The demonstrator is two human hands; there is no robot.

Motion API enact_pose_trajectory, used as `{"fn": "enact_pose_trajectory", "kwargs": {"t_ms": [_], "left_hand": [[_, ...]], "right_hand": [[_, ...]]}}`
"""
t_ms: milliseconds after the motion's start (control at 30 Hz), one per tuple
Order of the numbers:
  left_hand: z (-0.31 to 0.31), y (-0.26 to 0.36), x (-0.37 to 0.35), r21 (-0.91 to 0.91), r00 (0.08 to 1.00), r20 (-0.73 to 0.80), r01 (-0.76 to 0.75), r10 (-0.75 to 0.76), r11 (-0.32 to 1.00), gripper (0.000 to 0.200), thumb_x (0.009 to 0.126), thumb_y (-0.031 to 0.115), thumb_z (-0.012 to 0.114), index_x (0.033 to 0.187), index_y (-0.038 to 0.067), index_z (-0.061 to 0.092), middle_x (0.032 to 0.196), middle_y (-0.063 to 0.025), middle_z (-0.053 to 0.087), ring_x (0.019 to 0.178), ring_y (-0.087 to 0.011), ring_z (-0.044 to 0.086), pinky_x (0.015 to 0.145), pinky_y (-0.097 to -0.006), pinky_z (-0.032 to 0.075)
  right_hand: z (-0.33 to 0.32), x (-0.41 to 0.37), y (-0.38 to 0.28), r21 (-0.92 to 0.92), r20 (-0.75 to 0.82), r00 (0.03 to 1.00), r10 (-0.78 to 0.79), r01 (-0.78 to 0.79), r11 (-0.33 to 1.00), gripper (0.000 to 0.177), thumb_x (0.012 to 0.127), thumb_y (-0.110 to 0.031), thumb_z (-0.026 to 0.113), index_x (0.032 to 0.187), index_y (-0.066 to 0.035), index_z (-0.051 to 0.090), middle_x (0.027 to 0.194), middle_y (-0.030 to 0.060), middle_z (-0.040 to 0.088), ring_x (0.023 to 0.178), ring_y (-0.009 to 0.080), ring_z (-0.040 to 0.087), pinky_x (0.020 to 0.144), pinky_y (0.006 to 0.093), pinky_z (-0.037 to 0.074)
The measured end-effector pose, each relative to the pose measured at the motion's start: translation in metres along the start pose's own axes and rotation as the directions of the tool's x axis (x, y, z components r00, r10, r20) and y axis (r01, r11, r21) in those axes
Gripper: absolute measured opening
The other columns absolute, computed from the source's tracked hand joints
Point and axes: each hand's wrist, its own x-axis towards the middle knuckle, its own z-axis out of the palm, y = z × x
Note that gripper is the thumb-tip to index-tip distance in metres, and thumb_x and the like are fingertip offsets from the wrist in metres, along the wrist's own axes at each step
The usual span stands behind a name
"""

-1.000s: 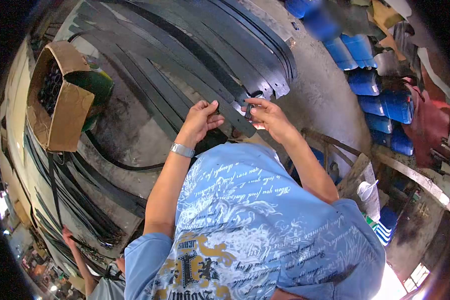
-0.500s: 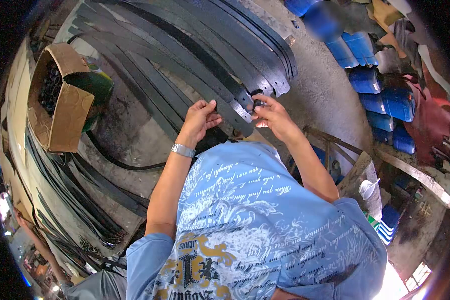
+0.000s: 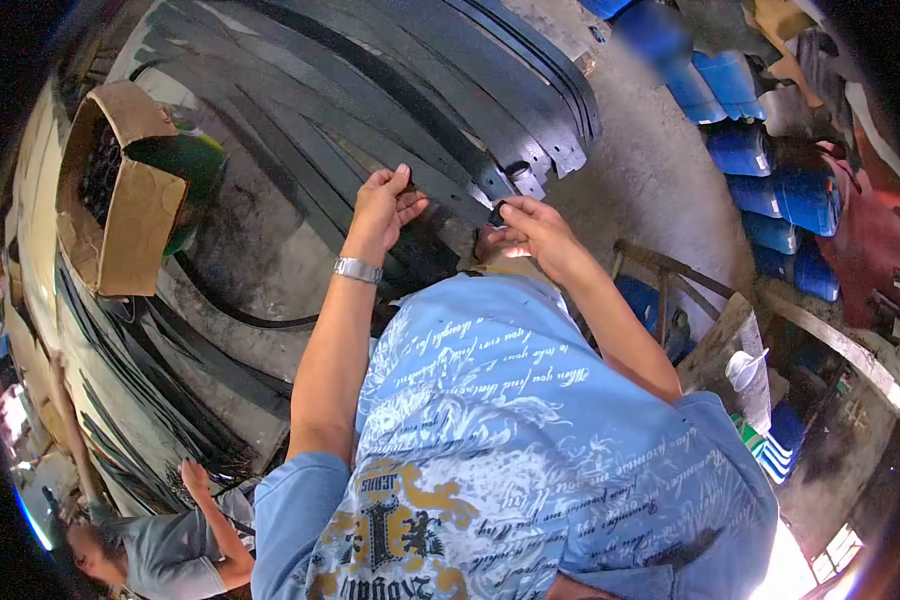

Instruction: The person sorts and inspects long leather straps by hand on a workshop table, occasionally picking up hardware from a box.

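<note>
Long black leather straps (image 3: 315, 120) lie side by side over the table, their punched ends towards me. My left hand (image 3: 382, 208), wearing a metal watch, pinches the edge of one strap (image 3: 450, 192) between thumb and fingers. Close to that strap's end, my right hand (image 3: 535, 232) is closed with thumb and fingertips on a small black piece (image 3: 497, 213); its exact kind is too small to make out. A dark ring-like piece (image 3: 519, 172) sits at the end of a neighbouring strap, just beyond my right hand.
An open cardboard box (image 3: 145, 225) with dark small parts stands at left. Below it, more thin black straps (image 3: 160, 370) hang bunched. Folded blue bundles (image 3: 780, 195) line the right side. A wooden frame (image 3: 670, 270) stands near my right arm. Another person (image 3: 170, 545) is at lower left.
My right hand has moved slightly left and nearer to me, with the small black piece at its fingertips. My left hand has shifted slightly up and left. The other person has come further into view.
</note>
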Motion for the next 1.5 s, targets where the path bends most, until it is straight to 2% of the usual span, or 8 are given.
{"fn": "enact_pose_trajectory", "kwargs": {"t_ms": [433, 533, 733, 900, 1067, 1200, 1333, 1500], "left_hand": [[0.001, 0.003, -0.002, -0.040, 1.000, 0.014, 0.009, -0.008, 0.999, 0.020, 0.094, 0.023, 0.065, 0.093, 0.009, 0.050, 0.083, -0.0019, 0.057, 0.071, -0.0178, 0.064, 0.067, -0.0333, 0.059], [-0.004, -0.001, 0.003, -0.043, 1.000, 0.025, 0.019, -0.018, 0.999, 0.018, 0.094, 0.024, 0.066, 0.094, 0.011, 0.053, 0.086, -0.0021, 0.059, 0.076, -0.0184, 0.064, 0.071, -0.0378, 0.058], [-0.001, -0.006, -0.005, -0.013, 0.999, -0.045, 0.026, -0.026, 1.000, 0.022, 0.094, 0.027, 0.066, 0.101, 0.010, 0.054, 0.090, -0.0029, 0.060, 0.082, -0.0203, 0.064, 0.074, -0.0389, 0.058], [-0.006, -0.014, -0.013, -0.026, 0.999, -0.036, 0.035, -0.036, 0.999, 0.022, 0.099, 0.023, 0.056, 0.114, 0.007, 0.053, 0.102, -0.0053, 0.056, 0.097, -0.0224, 0.061, 0.083, -0.0428, 0.057], [-0.008, -0.018, -0.020, -0.079, 1.000, -0.004, -0.001, 0.001, 0.997, 0.020, 0.097, 0.019, 0.059, 0.114, 0.009, 0.053, 0.099, -0.0030, 0.056, 0.094, -0.0201, 0.061, 0.083, -0.0424, 0.057], [-0.013, -0.025, -0.016, -0.194, 0.999, 0.038, -0.014, 0.022, 0.981, 0.018, 0.095, 0.017, 0.062, 0.112, 0.013, 0.055, 0.094, 0.0012, 0.057, 0.089, -0.0171, 0.060, 0.084, -0.0430, 0.056], [-0.010, -0.028, -0.021, -0.191, 0.997, 0.065, -0.038, 0.051, 0.981, 0.019, 0.093, 0.015, 0.064, 0.110, 0.014, 0.055, 0.091, 0.0025, 0.056, 0.084, -0.0148, 0.057, 0.085, -0.0431, 0.055], [-0.008, -0.041, -0.017, -0.072, 0.995, 0.084, -0.049, 0.055, 0.996, 0.027, 0.093, 0.017, 0.064, 0.117, 0.008, 0.054, 0.099, -0.0025, 0.061, 0.087, -0.0161, 0.061, 0.079, -0.0359, 0.055]], "right_hand": [[0.000, 0.002, 0.001, 0.001, 0.025, 0.999, 0.024, -0.024, 1.000, 0.040, 0.094, -0.033, 0.065, 0.118, -0.003, 0.057, 0.101, 0.0052, 0.063, 0.083, 0.0138, 0.066, 0.065, 0.0255, 0.054], [-0.003, 0.008, 0.009, -0.147, 0.031, 0.998, -0.048, 0.052, 0.988, 0.042, 0.093, -0.032, 0.066, 0.120, -0.002, 0.057, 0.099, 0.0054, 0.063, 0.080, 0.0127, 0.064, 0.062, 0.0266, 0.052], [0.004, 0.009, 0.005, -0.158, 0.019, 1.000, -0.006, 0.009, 0.987, 0.044, 0.090, -0.031, 0.069, 0.121, -0.001, 0.058, 0.097, 0.0053, 0.063, 0.080, 0.0138, 0.063, 0.061, 0.0282, 0.051], [0.011, 0.021, -0.001, -0.260, 0.017, 1.000, 0.013, -0.009, 0.966, 0.042, 0.090, -0.032, 0.068, 0.118, -0.002, 0.058, 0.096, 0.0045, 0.063, 0.079, 0.0129, 0.062, 0.060, 0.0265, 0.048], [0.016, 0.047, -0.014, -0.416, 0.055, 0.998, -0.003, 0.026, 0.909, 0.033, 0.091, -0.032, 0.067, 0.110, -0.006, 0.060, 0.089, 0.0002, 0.062, 0.078, 0.0090, 0.062, 0.061, 0.0235, 0.046], [0.005, 0.038, -0.013, -0.508, 0.055, 0.994, 0.091, -0.050, 0.860, 0.034, 0.092, -0.029, 0.065, 0.114, -0.004, 0.059, 0.092, 0.0022, 0.061, 0.080, 0.0108, 0.060, 0.063, 0.0248, 0.046], [-0.002, 0.041, -0.002, -0.509, 0.071, 0.986, 0.152, -0.095, 0.855, 0.047, 0.089, -0.030, 0.068, 0.126, -0.003, 0.055, 0.103, 0.0051, 0.062, 0.087, 0.0143, 0.061, 0.071, 0.0315, 0.049], [0.007, 0.053, 0.004, -0.528, 0.012, 0.988, 0.153, -0.124, 0.840, 0.037, 0.090, -0.030, 0.067, 0.117, -0.008, 0.058, 0.105, 0.0052, 0.063, 0.099, 0.0184, 0.060, 0.078, 0.0375, 0.050]]}}
